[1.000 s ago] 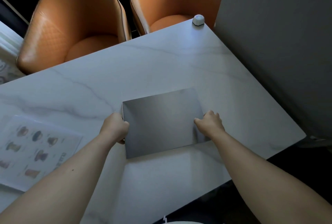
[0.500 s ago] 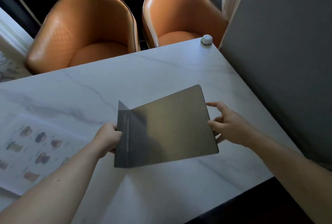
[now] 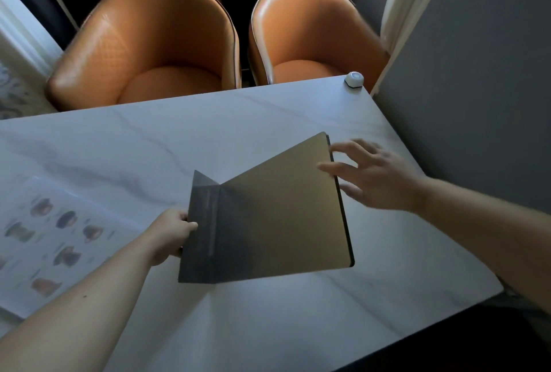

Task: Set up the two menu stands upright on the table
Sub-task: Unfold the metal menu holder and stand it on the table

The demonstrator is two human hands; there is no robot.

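Note:
A dark grey menu stand [image 3: 277,216] is lifted off the white marble table [image 3: 268,121], tilted, with a folded flap showing along its left side. My left hand [image 3: 170,234] grips that left flap edge. My right hand [image 3: 372,175] hovers at the stand's upper right edge with fingers spread, the fingertips near or just touching the edge. A second menu [image 3: 47,240], a clear sheet with pictures of drinks, lies flat on the table at the left.
Two orange leather chairs [image 3: 155,43] [image 3: 313,38] stand behind the far table edge. A small white round button device [image 3: 354,78] sits at the far right corner. A grey wall [image 3: 477,73] runs close along the table's right side.
The stand went from lying flat under both hands to being raised and tilted. My right hand let go of it and opened; my left hand kept its grip.

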